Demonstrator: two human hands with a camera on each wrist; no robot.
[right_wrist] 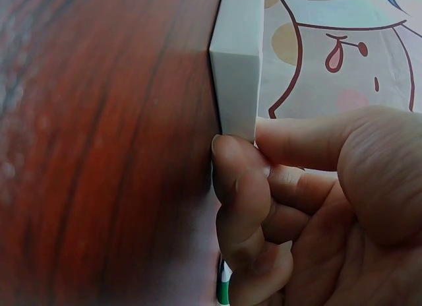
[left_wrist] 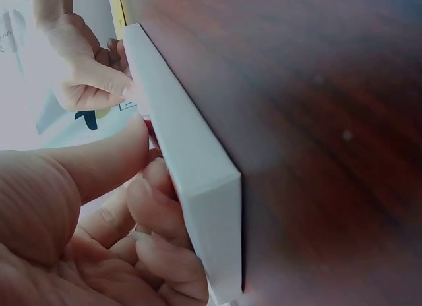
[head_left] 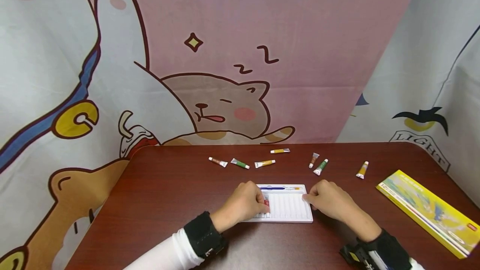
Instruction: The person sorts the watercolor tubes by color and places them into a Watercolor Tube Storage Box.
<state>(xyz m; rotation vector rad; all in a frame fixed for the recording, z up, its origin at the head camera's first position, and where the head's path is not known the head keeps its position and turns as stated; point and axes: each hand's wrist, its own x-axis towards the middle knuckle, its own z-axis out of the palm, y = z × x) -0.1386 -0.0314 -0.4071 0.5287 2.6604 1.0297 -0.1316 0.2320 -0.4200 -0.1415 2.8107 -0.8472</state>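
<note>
A white plastic tray [head_left: 288,207] with narrow slots lies on the table, a blue-handled paintbrush [head_left: 279,188] along its far side. At the tray's left end my left hand [head_left: 243,203] pinches a small paint tube with a red band [head_left: 266,202] over the leftmost slots; the fingers cover most of it. A bit of its red shows by the thumb in the left wrist view. My right hand [head_left: 331,199] grips the tray's right edge, thumb on the rim and curled fingers against the side wall [right_wrist: 237,88] in the right wrist view.
Behind the tray lie several loose paint tubes: brown [head_left: 218,162], green [head_left: 240,163], yellow [head_left: 264,163] and others. Another yellow tube [head_left: 362,170] is farther right. A flat yellow box [head_left: 431,211] lies at the table's right. A cartoon-printed cloth [head_left: 300,53] hangs behind the table.
</note>
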